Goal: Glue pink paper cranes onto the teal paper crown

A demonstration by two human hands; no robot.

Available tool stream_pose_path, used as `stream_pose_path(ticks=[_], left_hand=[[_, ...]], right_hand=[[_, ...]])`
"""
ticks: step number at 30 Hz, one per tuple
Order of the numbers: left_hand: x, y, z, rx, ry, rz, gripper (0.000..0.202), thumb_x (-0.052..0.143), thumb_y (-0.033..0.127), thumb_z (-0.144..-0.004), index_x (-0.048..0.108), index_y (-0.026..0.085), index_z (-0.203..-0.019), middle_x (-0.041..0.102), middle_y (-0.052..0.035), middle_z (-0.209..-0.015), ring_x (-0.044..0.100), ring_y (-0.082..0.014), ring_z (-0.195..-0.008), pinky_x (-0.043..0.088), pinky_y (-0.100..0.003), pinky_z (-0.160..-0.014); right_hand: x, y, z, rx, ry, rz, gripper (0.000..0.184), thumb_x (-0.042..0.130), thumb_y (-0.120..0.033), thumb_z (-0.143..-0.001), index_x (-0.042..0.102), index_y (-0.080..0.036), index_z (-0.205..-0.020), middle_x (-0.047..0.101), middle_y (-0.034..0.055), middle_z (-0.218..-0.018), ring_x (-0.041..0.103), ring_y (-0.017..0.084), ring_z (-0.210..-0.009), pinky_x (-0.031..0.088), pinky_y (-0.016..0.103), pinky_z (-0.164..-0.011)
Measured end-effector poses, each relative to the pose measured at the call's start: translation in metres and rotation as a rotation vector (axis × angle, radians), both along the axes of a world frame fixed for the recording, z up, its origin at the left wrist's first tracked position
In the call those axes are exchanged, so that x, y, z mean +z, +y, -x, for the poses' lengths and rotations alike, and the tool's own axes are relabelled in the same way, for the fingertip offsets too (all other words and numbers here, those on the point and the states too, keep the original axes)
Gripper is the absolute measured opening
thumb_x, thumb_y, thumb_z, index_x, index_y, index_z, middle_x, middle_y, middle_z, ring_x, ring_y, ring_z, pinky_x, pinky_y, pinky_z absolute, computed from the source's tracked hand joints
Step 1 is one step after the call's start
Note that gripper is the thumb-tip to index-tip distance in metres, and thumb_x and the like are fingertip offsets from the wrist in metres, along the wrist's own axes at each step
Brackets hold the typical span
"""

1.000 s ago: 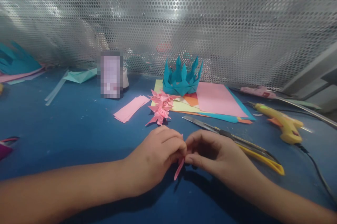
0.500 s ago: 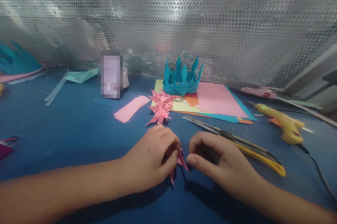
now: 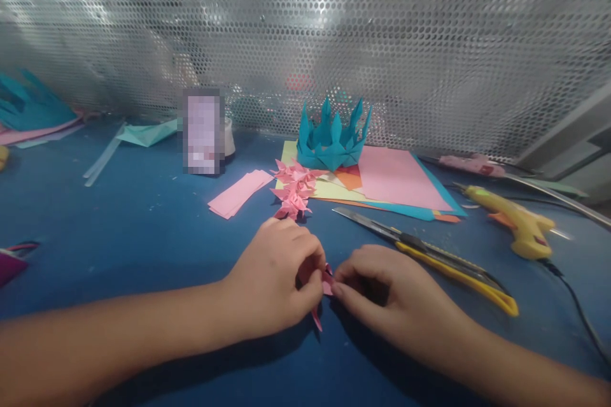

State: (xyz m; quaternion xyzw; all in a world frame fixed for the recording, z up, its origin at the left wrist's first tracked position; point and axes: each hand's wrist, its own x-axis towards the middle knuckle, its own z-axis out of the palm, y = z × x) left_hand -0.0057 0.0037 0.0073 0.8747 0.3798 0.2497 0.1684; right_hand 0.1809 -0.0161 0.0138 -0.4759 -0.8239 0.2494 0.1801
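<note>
My left hand [image 3: 286,273] is closed around a small folded pink paper piece [image 3: 327,285], most of it hidden behind the fingers. One pointed tip hangs below the thumb. My right hand [image 3: 382,286] pinches the right end of the same piece between thumb and forefinger. Just beyond my left hand lies a cluster of pink folded paper stars or flowers [image 3: 293,187]. A stack of pink paper strips [image 3: 240,193] is to the left of them. Past my right hand rests a yellow and black utility knife [image 3: 429,260] with its blade out.
A blue folded paper crown [image 3: 331,139] stands on coloured paper sheets [image 3: 405,178]. At right is a yellow glue gun [image 3: 515,219] with a cord. A blurred-out phone-like object [image 3: 203,133] stands at back left, near teal paper [image 3: 147,133]. A perforated metal panel [image 3: 305,44] closes the back.
My right hand has moved left and its fingertips have taken hold of the pink piece, which it was apart from. My left hand keeps its grip.
</note>
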Motion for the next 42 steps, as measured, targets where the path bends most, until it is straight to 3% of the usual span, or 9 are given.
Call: stream_pose_path(ticks=[5,17,24,32,42], left_hand=[[-0.001,-0.0029,-0.0002,0.005,-0.059,0.011,0.007,0.054,0.013,-0.071,0.052,0.019,-0.074,0.056,0.0029,-0.065,0.049,-0.0148,-0.068,0.033,-0.034,-0.068],[-0.0022,-0.0057,-0.0005,0.017,-0.183,0.016,0.012,0.051,0.009,-0.073,0.047,0.02,-0.075,0.053,0.0026,-0.07,0.048,-0.0142,-0.07,0.035,-0.033,-0.071],[-0.0029,-0.0075,-0.0003,-0.006,-0.203,0.036,0.014,0.052,0.008,-0.072,0.047,0.02,-0.077,0.054,0.0033,-0.07,0.048,-0.0138,-0.071,0.035,-0.033,-0.072],[-0.0025,-0.0105,0.0007,-0.02,-0.223,0.035,0.011,0.051,0.01,-0.076,0.048,0.02,-0.08,0.054,0.0021,-0.074,0.048,-0.014,-0.073,0.037,-0.033,-0.071],[-0.0045,-0.009,0.0,0.04,-0.334,0.096,0.007,0.053,0.016,-0.081,0.047,0.02,-0.08,0.057,0.0022,-0.077,0.053,-0.0129,-0.075,0.041,-0.03,-0.071]], right_hand=[[-0.0011,0.0008,0.0005,-0.026,-0.004,0.037,0.018,0.055,-0.028,-0.079,0.063,-0.021,-0.065,0.059,-0.0014,-0.057,0.051,0.012,-0.054,0.037,0.025,-0.052],[-0.0005,0.004,-0.0003,-0.12,0.253,0.272,0.019,0.056,-0.033,-0.081,0.068,-0.019,-0.076,0.068,0.0016,-0.069,0.06,0.015,-0.063,0.046,0.024,-0.056],[0.0012,0.0034,0.0008,-0.114,0.273,0.261,0.017,0.057,-0.031,-0.08,0.069,-0.02,-0.074,0.07,0.0014,-0.07,0.061,0.015,-0.064,0.049,0.025,-0.059],[0.005,0.0041,0.0009,-0.135,0.409,0.399,0.015,0.059,-0.029,-0.079,0.067,-0.018,-0.073,0.069,0.0008,-0.071,0.062,0.013,-0.068,0.049,0.023,-0.064],[0.0051,0.006,0.0018,-0.231,0.519,0.408,0.014,0.063,-0.03,-0.074,0.065,-0.017,-0.07,0.067,0.0017,-0.067,0.06,0.013,-0.064,0.049,0.024,-0.063]])
